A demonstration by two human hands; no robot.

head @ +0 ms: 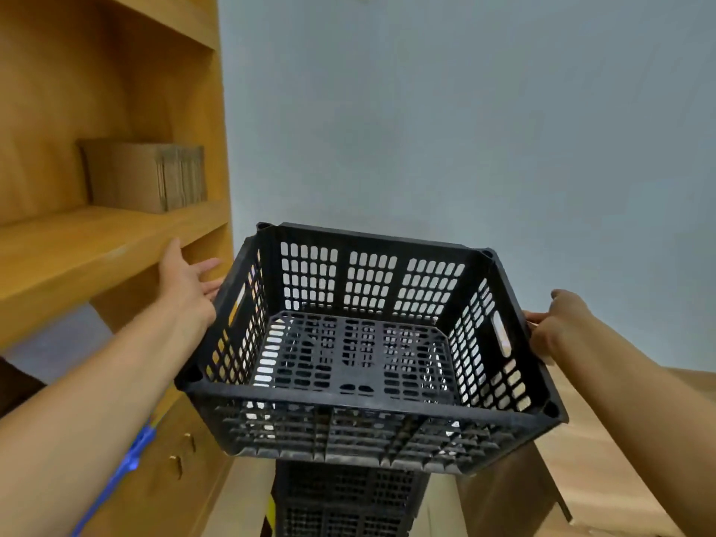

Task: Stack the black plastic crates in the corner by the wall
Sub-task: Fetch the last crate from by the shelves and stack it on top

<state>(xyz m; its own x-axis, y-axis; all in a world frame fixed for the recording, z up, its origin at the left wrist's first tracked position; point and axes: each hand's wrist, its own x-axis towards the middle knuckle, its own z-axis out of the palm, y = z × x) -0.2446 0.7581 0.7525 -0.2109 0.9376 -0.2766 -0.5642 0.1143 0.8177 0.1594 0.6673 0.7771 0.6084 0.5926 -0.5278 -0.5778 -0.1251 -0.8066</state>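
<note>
Nearest the viewer, two bare forearms reach forward and flank a black plastic crate [364,343] held at chest height, mouth upward and tilted slightly toward the camera. At its left wall the left hand [186,282] lies flat with fingers extended, apparently pressing the side rather than hooking the slot handle; at its right wall the right hand [550,319] curls its fingers over the rim beside the handle opening. This opposed, two-sided hold probably serves to keep the empty crate level while it is aligned. Directly beneath, the crate stack [348,498] of similar black crates stands on the floor, its top partly hidden by the carried crate, so contact between the two cannot be judged; the carried crate appears to be positioned above the stack for lowering. Left of the stack stands a wooden shelf unit [116,242] with drawer knobs below, and a bundle of flattened cardboard [147,176] rests on its open shelf. Behind everything rises a pale grey wall [465,129], which with the shelf unit forms the corner named in the task.
</note>
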